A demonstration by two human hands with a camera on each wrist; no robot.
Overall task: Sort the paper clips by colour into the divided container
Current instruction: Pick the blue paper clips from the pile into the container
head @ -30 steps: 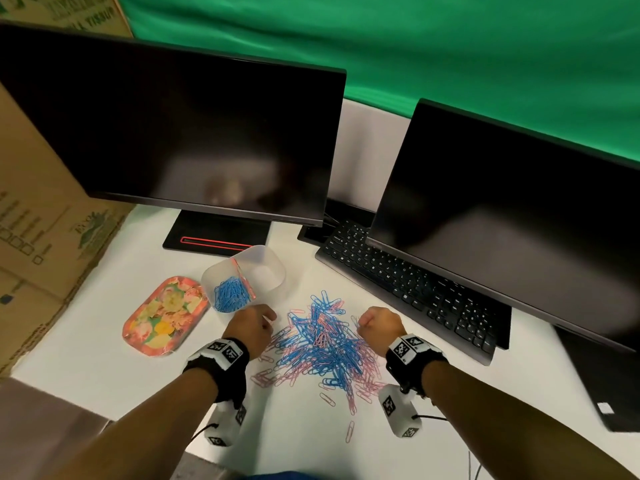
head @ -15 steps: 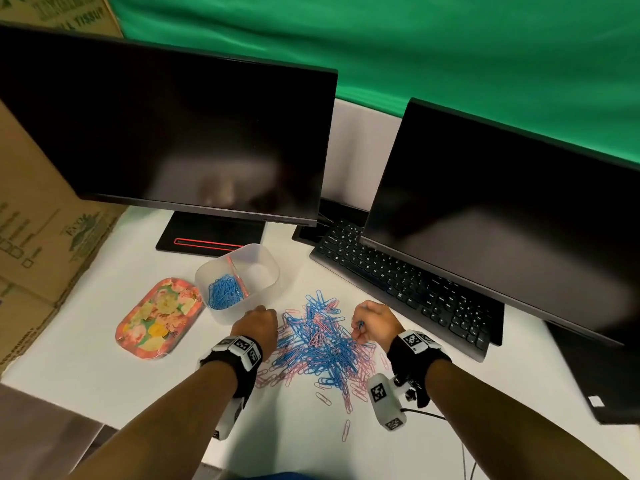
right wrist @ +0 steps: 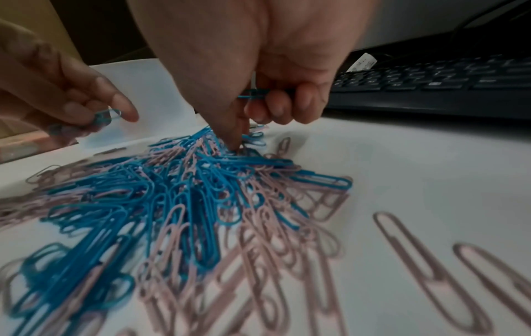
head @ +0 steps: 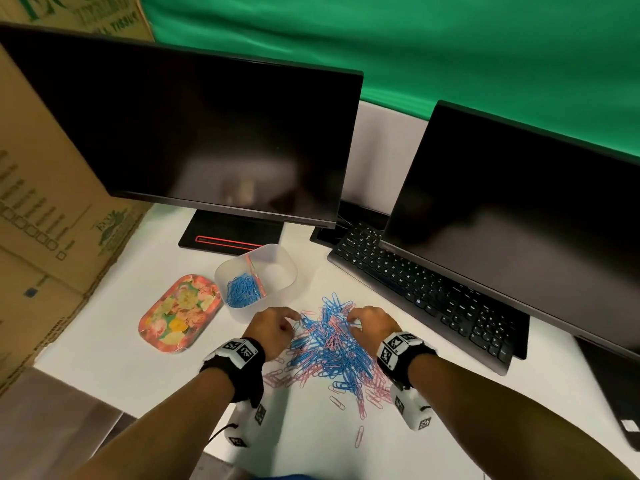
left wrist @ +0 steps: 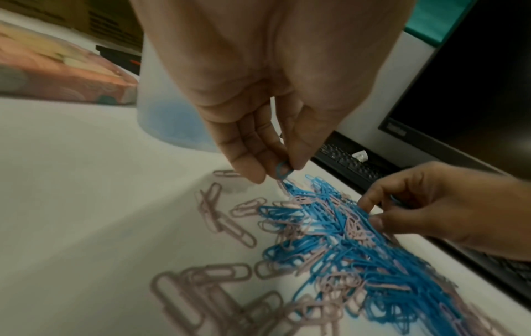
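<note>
Green backdrop (head: 415,46) behind white desk (head: 104,341), two monitors (head: 207,133).

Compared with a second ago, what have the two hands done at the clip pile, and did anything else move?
Both hands closed in on the top of the mixed pile. The left hand now pinches a blue clip at the pile's edge; the right hand holds blue clips in curled fingers while probing the pile. The divided container, its blue clips, and the floral tray stayed put.

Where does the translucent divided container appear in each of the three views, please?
Head: divided container at centre, behind the left hand.
Left wrist: its frosted wall at upper left, beside the palm.
Right wrist: a pale wall at upper left, between both hands.
Shared landmark: the mixed paper clip pile.
</note>
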